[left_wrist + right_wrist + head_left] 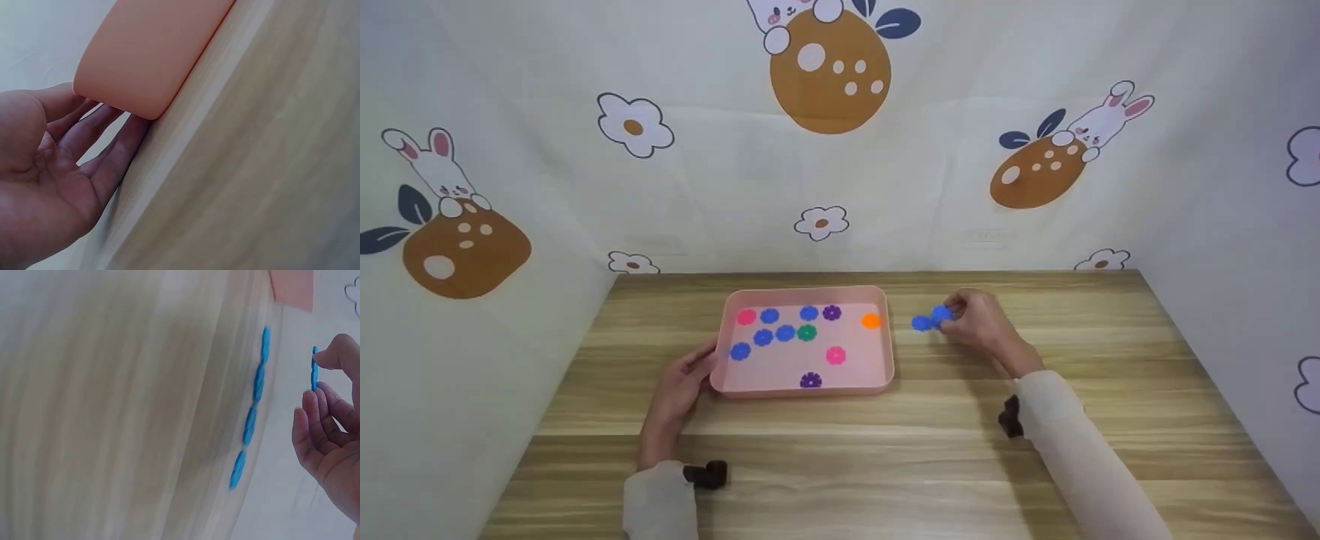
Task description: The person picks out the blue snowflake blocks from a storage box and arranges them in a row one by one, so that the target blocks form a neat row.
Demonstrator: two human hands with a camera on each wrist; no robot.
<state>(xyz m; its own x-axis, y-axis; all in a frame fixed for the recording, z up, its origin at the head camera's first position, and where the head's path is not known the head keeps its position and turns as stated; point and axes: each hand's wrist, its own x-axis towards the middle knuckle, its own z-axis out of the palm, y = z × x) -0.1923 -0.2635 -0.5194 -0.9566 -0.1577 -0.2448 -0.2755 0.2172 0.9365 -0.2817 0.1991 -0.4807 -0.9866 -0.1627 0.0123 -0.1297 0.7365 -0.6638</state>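
Note:
Thumb and fingertips of my right hand [982, 322] pinch a blue flower-shaped disc [314, 368], held above the table to the right of the pink tray [802, 390]. Beneath it, several more blue discs [255, 385] lie in a row on the wood, partly hidden by the hand in the head view. The fingers of my left hand [679, 390] rest against the tray's left end; in the left wrist view they lie fairly straight along its wall [152, 56]. Inside the tray are scattered blue discs [763, 337], a green disc [807, 332], an orange disc [871, 321], and pink and purple ones.
The wood-grain table [840, 465] meets a pale curtain [720, 195] printed with rabbits and flowers at its back and sides. A black wrist mount [709, 474] sits on the left sleeve and another [1011, 418] on the right.

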